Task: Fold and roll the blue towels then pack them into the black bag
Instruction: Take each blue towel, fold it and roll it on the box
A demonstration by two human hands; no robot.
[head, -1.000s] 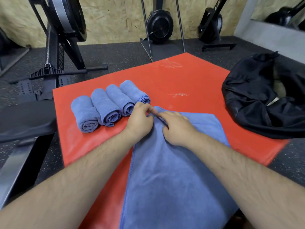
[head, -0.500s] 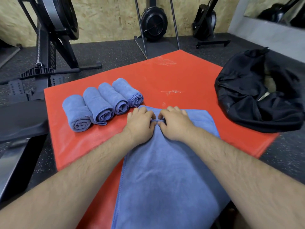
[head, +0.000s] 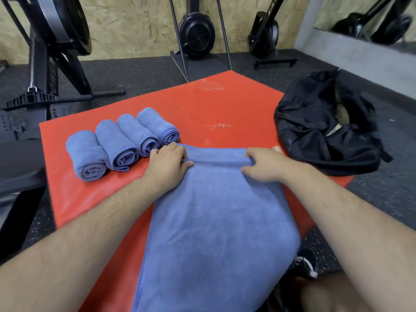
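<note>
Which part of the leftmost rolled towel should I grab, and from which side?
Take the leftmost roll round its middle, from above and its free left side. It lies sideways on the red mat, spiral end facing you, with the next roll pressed against its right flank; a wrap across the barrel likely keeps it wound.

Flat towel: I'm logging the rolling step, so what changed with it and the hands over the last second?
The left hand and right hand, together at the middle of the far edge of the towel, slid apart toward its corners, keeping their grip; a narrow rolled lip now runs between them. The rolled towels, bag and mat stayed put.
</note>
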